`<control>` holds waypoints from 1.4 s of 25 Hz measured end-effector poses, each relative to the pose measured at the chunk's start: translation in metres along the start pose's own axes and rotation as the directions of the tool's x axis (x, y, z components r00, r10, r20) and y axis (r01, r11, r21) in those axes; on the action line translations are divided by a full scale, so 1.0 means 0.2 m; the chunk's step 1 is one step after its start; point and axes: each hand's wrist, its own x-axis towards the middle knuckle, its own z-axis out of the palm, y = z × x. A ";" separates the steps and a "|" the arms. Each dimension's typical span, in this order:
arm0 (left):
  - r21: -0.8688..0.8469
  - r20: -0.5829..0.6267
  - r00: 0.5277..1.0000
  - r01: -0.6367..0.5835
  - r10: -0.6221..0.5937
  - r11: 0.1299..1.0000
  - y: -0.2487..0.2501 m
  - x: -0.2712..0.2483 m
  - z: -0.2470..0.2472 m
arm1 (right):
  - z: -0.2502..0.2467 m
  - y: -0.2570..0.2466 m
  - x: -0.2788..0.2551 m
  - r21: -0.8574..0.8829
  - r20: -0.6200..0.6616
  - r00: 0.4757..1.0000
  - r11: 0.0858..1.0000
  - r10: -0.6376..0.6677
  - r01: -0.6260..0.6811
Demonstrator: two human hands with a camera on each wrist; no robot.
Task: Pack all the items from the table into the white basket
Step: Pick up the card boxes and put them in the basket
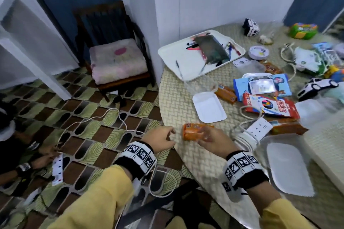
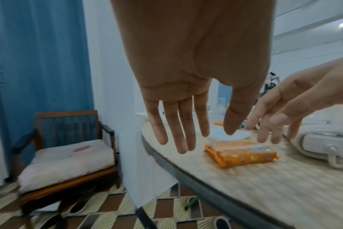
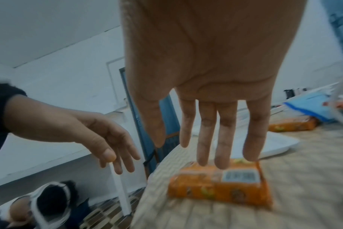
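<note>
While both hands hover at the table's (image 1: 186,98) 6 o'clock edge, neither grips anything. Right hand (image 1: 212,138): fingers straight and spread, tips over the orange snack packet (image 1: 193,132); contact unclear. Left hand (image 1: 161,140): fingers relaxed, apart, at packet's 9 o'clock, clear of it. Packet lies flat near the rim; white styrofoam tray (image 1: 208,107) at its 1 o'clock. White basket not identifiable.
</note>
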 end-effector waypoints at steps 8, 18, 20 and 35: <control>0.084 0.071 0.971 -0.234 0.228 0.969 0.38 0.57 -0.12 | -0.42 0.26 0.03 0.146 -0.300 0.952 0.989 0.058 -0.015; 0.046 0.152 0.871 -0.478 0.466 0.877 0.67 1.03 -0.10 | -0.72 0.59 0.05 0.113 -0.451 0.866 0.977 0.215 -0.183; 0.002 0.139 0.850 -0.513 0.508 0.858 0.70 1.13 -0.11 | -0.78 0.66 0.12 0.049 -0.394 0.883 0.965 0.255 -0.256; 0.017 0.021 0.741 -0.672 0.671 0.741 0.95 1.83 -0.14 | -1.00 0.92 0.47 -0.527 -0.183 0.865 0.697 0.467 -0.487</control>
